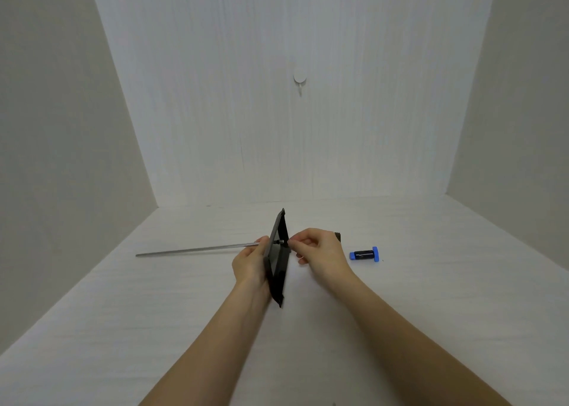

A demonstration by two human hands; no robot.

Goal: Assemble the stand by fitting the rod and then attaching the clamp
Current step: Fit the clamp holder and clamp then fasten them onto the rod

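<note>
Nearest us, our two forearms reached in from the near edge of the white worktop [431,328] and met around the middle of it. There our left hand [251,262] gripped the black base plate [278,257], fingers curled round its left face, holding it tipped up on its edge so that its underside faced right. The metal rod [197,249] ran out level to the left from the plate towards the left edge, its threaded end poking through the hole in the plate. Our right hand [320,251] pinched at that protruding thread with thumb and forefinger; whatever small nut or fastener it held was too small for us to make out.

We judged the step to be securing the rod to the base. To do it well, we needed to keep the rod square to the plate, let the left hand stop the plate from twisting, and start the thread gently by fingertip so that it would not cross-thread, tightening only once it ran freely.

Further right, apart from our right hand, the blue and black clamp [364,254] lay on its side, untouched. A small dark object [338,236] peeked out behind our right hand; we could not tell what it was.
</note>
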